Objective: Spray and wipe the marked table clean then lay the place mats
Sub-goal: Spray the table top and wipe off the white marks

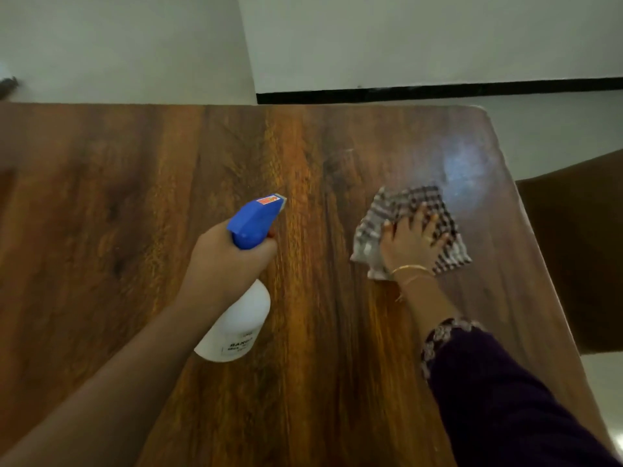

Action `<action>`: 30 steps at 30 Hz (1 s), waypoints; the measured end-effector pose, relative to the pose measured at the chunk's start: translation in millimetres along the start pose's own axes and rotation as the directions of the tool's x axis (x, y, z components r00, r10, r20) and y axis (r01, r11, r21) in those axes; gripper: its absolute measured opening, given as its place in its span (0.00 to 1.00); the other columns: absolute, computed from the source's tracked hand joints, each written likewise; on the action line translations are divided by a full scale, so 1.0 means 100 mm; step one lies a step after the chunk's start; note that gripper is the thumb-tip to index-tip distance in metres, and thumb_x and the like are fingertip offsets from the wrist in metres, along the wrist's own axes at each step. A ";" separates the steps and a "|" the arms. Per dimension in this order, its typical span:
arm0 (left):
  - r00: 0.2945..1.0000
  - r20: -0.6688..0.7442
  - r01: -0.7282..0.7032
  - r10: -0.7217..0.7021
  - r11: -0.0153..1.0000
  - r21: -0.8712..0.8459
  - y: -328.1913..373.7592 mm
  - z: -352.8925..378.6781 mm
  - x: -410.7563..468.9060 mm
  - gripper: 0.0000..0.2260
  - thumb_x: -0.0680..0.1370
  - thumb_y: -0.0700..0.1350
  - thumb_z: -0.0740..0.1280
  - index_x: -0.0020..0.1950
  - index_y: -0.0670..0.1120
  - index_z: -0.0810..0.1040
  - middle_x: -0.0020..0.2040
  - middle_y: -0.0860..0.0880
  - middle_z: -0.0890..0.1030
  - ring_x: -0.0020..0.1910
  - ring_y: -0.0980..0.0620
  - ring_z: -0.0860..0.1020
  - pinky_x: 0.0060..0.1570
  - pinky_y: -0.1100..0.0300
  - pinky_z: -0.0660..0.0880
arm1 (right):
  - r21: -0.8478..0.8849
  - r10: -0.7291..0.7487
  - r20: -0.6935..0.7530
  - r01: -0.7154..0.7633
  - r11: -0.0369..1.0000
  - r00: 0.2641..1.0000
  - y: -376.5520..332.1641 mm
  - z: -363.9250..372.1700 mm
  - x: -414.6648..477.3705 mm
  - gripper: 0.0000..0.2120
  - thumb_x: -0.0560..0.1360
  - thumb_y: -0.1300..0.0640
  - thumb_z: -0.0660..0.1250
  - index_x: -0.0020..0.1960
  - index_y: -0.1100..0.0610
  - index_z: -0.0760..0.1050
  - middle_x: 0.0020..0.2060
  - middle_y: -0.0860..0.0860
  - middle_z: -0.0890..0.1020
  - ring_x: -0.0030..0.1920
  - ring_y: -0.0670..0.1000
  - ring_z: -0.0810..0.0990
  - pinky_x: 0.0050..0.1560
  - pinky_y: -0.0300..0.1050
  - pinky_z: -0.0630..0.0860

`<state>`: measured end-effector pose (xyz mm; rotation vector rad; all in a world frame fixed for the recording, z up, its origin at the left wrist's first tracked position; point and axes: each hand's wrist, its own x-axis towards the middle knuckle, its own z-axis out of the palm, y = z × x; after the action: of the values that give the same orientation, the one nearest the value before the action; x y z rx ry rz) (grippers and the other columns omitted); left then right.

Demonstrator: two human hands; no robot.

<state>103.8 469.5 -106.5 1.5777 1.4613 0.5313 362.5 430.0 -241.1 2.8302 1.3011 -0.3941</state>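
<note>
A brown wooden table (118, 203) fills most of the view. My left hand (222, 261) grips a white spray bottle (236, 325) with a blue trigger head, held above the table's middle, nozzle pointing away from me to the right. My right hand (413, 242) lies flat, fingers spread, pressing a checked cloth (401, 205) onto the table near its right edge. A pale wet sheen (467, 176) shows on the wood just beyond the cloth. No place mats are in view.
A white wall (404, 38) with a black skirting strip (438, 92) runs behind the table. The table's far right corner (475, 109) is rounded. A dark brown surface (580, 257) stands to the right of the table edge, with pale floor around it.
</note>
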 end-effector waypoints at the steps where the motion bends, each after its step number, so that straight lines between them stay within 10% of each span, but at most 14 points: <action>1: 1.000 -0.007 0.006 -0.006 1.000 0.008 0.01 -0.01 0.04 0.10 0.72 0.41 0.67 0.46 0.35 0.73 0.33 0.42 0.73 0.32 0.46 0.71 0.35 0.53 0.70 | -0.035 -0.137 -0.023 0.136 0.990 0.990 -0.15 0.05 -0.11 0.29 0.78 0.43 0.44 0.76 0.53 0.55 0.77 0.56 0.51 0.76 0.61 0.47 0.71 0.68 0.41; 7: 0.999 0.015 0.034 -0.036 0.993 0.109 -0.03 -0.09 0.39 0.08 0.72 0.43 0.69 0.38 0.41 0.72 0.29 0.45 0.71 0.29 0.49 0.69 0.31 0.58 0.66 | -0.054 -0.710 0.132 0.721 0.691 0.691 -1.42 0.14 -0.09 0.25 0.81 0.45 0.44 0.77 0.48 0.50 0.77 0.49 0.48 0.77 0.56 0.44 0.71 0.64 0.37; 11: 0.998 0.060 -0.021 0.011 0.987 0.162 -0.03 -0.15 0.73 0.11 0.72 0.43 0.69 0.41 0.34 0.74 0.34 0.35 0.77 0.31 0.47 0.73 0.34 0.57 0.68 | -0.028 -0.641 0.053 0.642 0.766 0.766 -1.32 0.05 0.67 0.25 0.81 0.47 0.47 0.77 0.49 0.51 0.77 0.49 0.52 0.77 0.55 0.48 0.72 0.62 0.41; 18: 0.977 0.160 -0.173 0.143 0.966 0.191 0.04 -0.14 1.21 0.07 0.73 0.44 0.67 0.43 0.41 0.73 0.33 0.44 0.74 0.33 0.49 0.74 0.36 0.58 0.71 | 0.026 -0.024 -0.077 0.026 0.999 0.997 -0.60 -0.10 1.23 0.27 0.81 0.49 0.49 0.77 0.58 0.50 0.77 0.57 0.52 0.76 0.58 0.49 0.75 0.58 0.44; 23: 0.974 0.172 -0.180 0.148 0.966 0.185 0.03 -0.15 1.38 0.07 0.72 0.45 0.68 0.41 0.41 0.75 0.29 0.47 0.72 0.29 0.52 0.71 0.32 0.61 0.68 | -0.033 -0.576 -0.081 0.575 0.817 0.813 -1.43 0.16 0.77 0.27 0.76 0.46 0.53 0.72 0.57 0.65 0.71 0.58 0.66 0.71 0.60 0.63 0.70 0.64 0.58; 26: 0.975 0.189 -0.156 0.117 0.966 0.208 0.04 -0.13 1.43 0.11 0.71 0.46 0.69 0.32 0.48 0.69 0.23 0.53 0.69 0.23 0.58 0.68 0.27 0.66 0.63 | -0.031 -0.770 0.016 0.770 0.638 0.638 -1.68 0.18 0.50 0.27 0.79 0.47 0.46 0.76 0.56 0.55 0.75 0.55 0.59 0.76 0.55 0.54 0.75 0.59 0.46; 30: 0.964 0.234 -0.177 0.125 0.959 0.220 0.07 -0.22 1.50 0.07 0.72 0.47 0.68 0.37 0.47 0.73 0.28 0.51 0.74 0.28 0.56 0.73 0.32 0.64 0.69 | 0.029 -0.598 -0.153 0.609 0.793 0.786 -1.24 0.08 0.93 0.24 0.78 0.48 0.47 0.72 0.52 0.61 0.72 0.51 0.66 0.72 0.53 0.63 0.73 0.56 0.56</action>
<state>122.0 618.1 -127.9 1.8855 1.2800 0.2636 326.3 579.9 -257.0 2.4463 2.2693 -0.2476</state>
